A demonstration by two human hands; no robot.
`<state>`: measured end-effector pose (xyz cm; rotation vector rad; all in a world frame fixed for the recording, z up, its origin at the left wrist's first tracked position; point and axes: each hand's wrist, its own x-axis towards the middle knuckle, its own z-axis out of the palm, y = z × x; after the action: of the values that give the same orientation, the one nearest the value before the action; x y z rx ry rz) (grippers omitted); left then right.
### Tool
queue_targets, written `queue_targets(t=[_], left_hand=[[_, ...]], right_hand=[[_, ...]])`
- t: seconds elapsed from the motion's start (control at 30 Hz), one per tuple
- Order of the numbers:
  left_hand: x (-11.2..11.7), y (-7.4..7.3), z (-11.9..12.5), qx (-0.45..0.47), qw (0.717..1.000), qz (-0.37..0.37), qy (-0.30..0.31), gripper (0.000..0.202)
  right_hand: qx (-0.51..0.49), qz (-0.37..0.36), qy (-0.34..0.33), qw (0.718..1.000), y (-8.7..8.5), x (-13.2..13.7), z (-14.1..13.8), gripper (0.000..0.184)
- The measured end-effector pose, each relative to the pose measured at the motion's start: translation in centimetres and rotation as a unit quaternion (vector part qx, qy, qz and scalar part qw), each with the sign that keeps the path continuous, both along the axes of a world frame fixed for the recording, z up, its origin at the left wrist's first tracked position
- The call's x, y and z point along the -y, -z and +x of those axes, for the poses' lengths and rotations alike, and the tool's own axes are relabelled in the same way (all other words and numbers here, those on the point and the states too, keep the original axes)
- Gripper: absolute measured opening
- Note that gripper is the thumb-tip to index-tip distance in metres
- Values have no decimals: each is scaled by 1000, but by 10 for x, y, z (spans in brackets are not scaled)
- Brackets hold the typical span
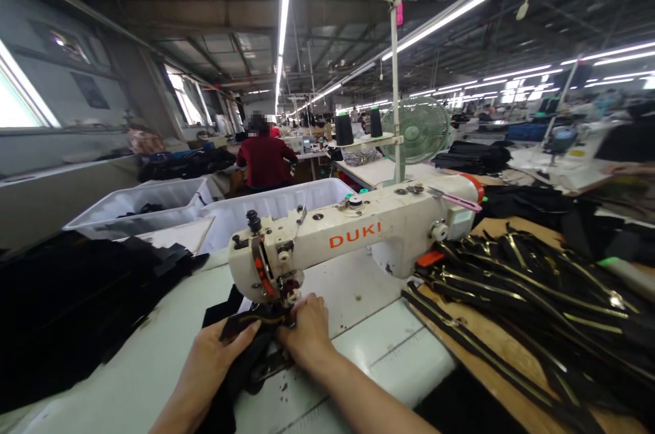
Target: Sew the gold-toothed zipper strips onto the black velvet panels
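A white sewing machine (327, 229) with orange "DUKI" lettering stands across the table. Under its needle end lies black fabric (250, 359), with a black zipper (258, 316) showing a gold line of teeth along it. My left hand (217, 352) pinches the zipper and fabric between thumb and fingers, left of the needle. Close by the presser foot, my right hand (310, 331) has its fingers curled down on the zipper's right end. Its fingertips are partly hidden by the hand and the machine head.
Many gold-toothed zippers (512, 291) are heaped on a wooden board at right. A dark fabric pile (66, 304) covers the left side. White plastic bins (143, 205) stand behind the machine, with a green fan (417, 134) and a seated person (266, 160) farther back.
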<state>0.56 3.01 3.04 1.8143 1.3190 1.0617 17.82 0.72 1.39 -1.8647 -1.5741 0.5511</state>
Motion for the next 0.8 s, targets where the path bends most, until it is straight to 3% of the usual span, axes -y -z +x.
queue_targets(t=[0.17, 0.33, 0.43, 0.53, 0.7, 0.8], left_hand=[[-2, -10, -2, -1, 1000, -8, 24, 41], [9, -11, 0, -41, 991, 36, 122, 30], [24, -4, 7, -71, 974, 92, 195, 17], [37, 9, 18, -93, 952, 168, 239, 18], [38, 32, 29, -134, 918, 276, 253, 23], [34, 38, 29, -156, 901, 315, 253, 25]], right_hand=[[36, 13, 7, 999, -6, 1, -12, 17], [93, 26, -97, 991, -7, 8, 15, 12], [145, 40, -140, 979, -5, 12, 30, 12], [199, 56, -147, 967, -1, 14, 33, 16], [253, 92, -163, 949, 3, 8, 31, 17], [261, 113, -177, 942, 6, 0, 35, 14]])
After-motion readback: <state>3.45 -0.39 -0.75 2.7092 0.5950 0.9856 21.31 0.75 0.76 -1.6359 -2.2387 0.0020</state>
